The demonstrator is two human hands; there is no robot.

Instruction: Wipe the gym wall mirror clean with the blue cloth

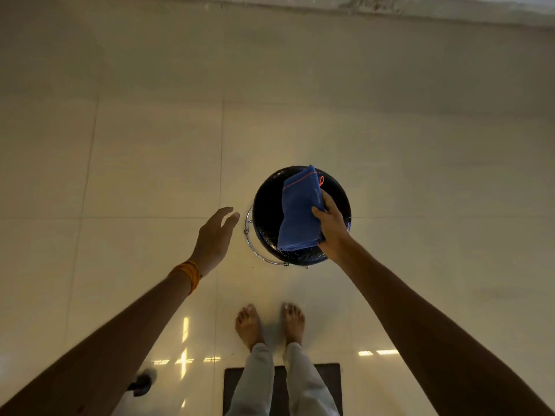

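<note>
Seemingly step 1, fetching: gripping the blue cloth (pixel 298 211) in the right hand (pixel 332 226) over the black stool (pixel 265 205) seat, left hand (pixel 214 235) slack-fingered and empty just beside it; next, likely carrying it to a mirror not in view.

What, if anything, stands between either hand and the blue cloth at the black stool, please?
Nothing visible does. The right hand grips the blue cloth by its right edge over the black stool. The left hand is open to the left of the stool, with only the stool's seat between it and the cloth.
</note>
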